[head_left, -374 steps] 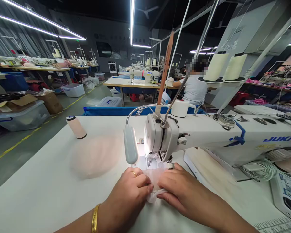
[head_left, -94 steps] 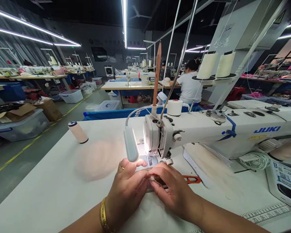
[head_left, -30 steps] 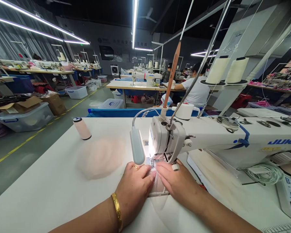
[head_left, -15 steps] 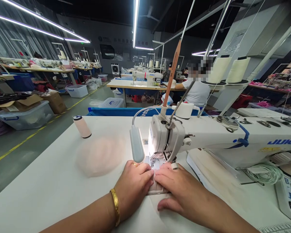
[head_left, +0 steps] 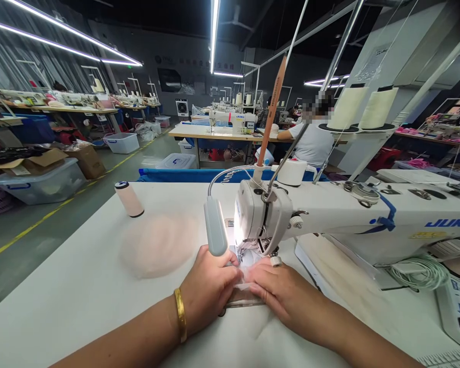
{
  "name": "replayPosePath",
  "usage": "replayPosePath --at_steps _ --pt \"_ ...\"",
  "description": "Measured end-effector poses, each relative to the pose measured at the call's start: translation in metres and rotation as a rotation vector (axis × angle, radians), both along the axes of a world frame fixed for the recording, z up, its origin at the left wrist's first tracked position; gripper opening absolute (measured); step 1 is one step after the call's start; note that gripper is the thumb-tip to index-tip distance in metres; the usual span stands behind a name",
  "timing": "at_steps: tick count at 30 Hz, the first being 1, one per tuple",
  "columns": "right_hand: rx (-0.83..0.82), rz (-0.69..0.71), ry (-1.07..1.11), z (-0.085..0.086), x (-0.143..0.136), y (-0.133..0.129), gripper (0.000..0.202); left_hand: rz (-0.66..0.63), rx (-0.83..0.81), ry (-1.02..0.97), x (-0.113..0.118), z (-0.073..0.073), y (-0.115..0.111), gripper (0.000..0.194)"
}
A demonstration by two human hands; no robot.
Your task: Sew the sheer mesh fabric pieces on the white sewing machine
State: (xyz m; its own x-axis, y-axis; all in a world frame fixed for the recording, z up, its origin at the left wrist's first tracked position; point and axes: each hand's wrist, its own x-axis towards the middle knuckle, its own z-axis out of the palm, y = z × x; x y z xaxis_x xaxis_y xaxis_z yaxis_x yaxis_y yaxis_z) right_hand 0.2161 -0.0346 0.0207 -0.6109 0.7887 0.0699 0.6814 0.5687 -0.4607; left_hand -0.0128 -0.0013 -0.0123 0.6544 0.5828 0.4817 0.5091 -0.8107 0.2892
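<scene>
A white sewing machine (head_left: pixel 262 214) stands in the middle, its lit needle area just beyond my hands. Sheer pale fabric (head_left: pixel 249 273) lies at the presser foot. My left hand (head_left: pixel 214 283), with a gold bracelet on the wrist, has its fingers bent and closed on this fabric left of the foot. Opposite it, my right hand (head_left: pixel 281 291) pinches the fabric on the right, its thumb tucked close to the fingers. The fingertips of both hands nearly meet. A pile of sheer peach fabric (head_left: pixel 159 245) rests on the table to the left.
A peach thread spool (head_left: pixel 129 199) stands at the table's back left. The grey lamp (head_left: pixel 215 227) hangs close above my left hand. Right of the needle, more pale fabric (head_left: pixel 341 271) lies below the machine arm. A person in white (head_left: pixel 310 143) sits beyond.
My left hand has shifted slightly, its fingers more curled. My right thumb has drawn in toward the fingers, and the fabric between the hands is more bunched.
</scene>
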Motion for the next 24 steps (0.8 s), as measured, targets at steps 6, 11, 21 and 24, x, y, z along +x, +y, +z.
replayPosePath --at_steps 6,11,21,24 --pt "0.068 0.048 -0.099 0.002 0.001 -0.007 0.022 -0.059 0.078 0.015 0.001 0.004 -0.002 0.032" --pt "0.161 0.07 -0.106 -0.007 0.005 -0.005 0.018 -0.081 0.089 0.008 0.001 0.006 -0.006 0.028" --pt "0.192 0.068 -0.105 -0.012 0.003 -0.007 0.018 -0.095 0.103 0.007 0.001 0.007 -0.008 0.027" --pt "0.207 0.061 -0.101 -0.013 0.002 -0.006 0.017 -0.09 0.11 0.019 0.0 0.007 -0.005 0.028"
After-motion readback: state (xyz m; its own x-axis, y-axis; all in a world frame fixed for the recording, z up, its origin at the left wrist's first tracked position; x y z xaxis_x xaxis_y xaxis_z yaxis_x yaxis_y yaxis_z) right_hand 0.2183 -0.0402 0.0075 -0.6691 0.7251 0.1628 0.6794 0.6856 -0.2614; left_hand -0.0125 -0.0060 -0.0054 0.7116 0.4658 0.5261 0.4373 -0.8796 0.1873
